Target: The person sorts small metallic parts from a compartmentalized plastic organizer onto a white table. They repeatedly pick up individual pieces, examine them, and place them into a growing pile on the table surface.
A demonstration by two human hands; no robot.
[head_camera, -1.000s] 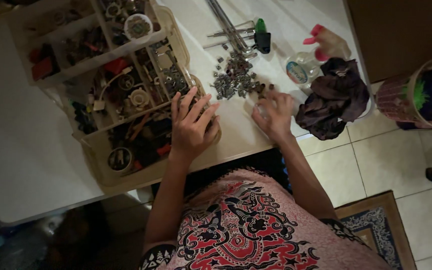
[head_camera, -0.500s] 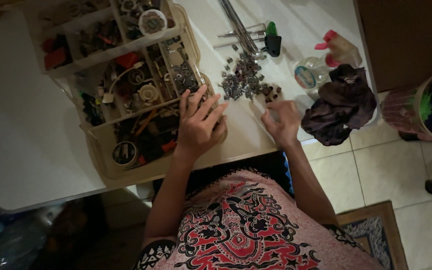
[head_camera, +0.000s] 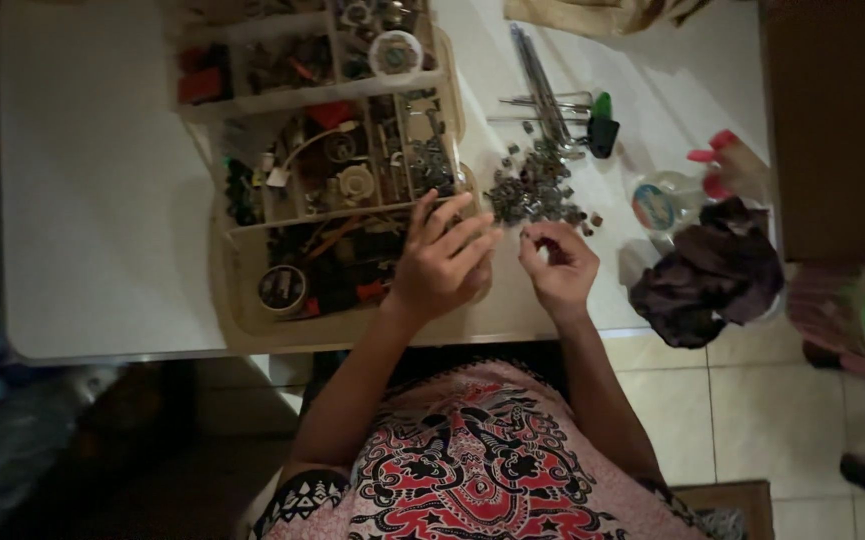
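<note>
Hands at the near edge of a white table (head_camera: pixel 103 200), seen from above in dim light. Left hand (head_camera: pixel 443 262) spread flat, fingers fanned, resting on the right-hand rim of a pale plastic organiser box (head_camera: pixel 238 310); fingertips reach toward the compartment of small grey metal parts. Right hand (head_camera: pixel 558 265) just beside it, fingers curled in with thumb and forefinger pressed together at the tip; whether anything sits in the pinch is too small to tell. That hand hovers at the near edge of a heap of small dark metal nuts (head_camera: pixel 536 190) lying loose on the tabletop, between the box and a spray bottle.

Box divided into many compartments, mixed hardware inside: a round black-and-white tin (head_camera: pixel 281 288) in the near section, a round white-rimmed lid (head_camera: pixel 396 52) in the far tray, red pieces at the far left.

Beyond the heap, a bundle of long metal rods (head_camera: pixel 538 70), and a green-and-black tool (head_camera: pixel 603 128) beside them. Clear spray bottle (head_camera: pixel 693 185) on its side, pink trigger, with a round blue-and-white label facing up. Dark crumpled cloth (head_camera: pixel 708 275) just below it at the table's right corner.
</note>
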